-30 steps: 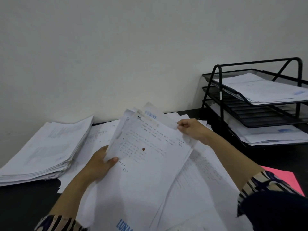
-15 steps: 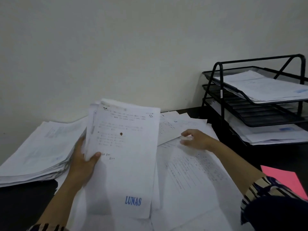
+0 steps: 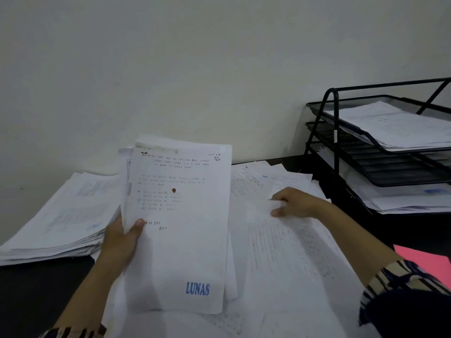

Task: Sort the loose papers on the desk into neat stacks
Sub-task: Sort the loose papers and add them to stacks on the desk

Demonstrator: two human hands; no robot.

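The held sheaf of papers (image 3: 178,223) stands nearly upright, long axis running 12 to 6 o'clock, printed top at 12. Its front page is white with faint text, a brown spot and a blue "LUNAS" stamp near 5 o'clock. The left hand (image 3: 122,242) grips its left edge, thumb across the front. At 3 o'clock, the right hand (image 3: 296,203) pinches a loose sheet (image 3: 280,240) lying on the desk (image 3: 36,301).
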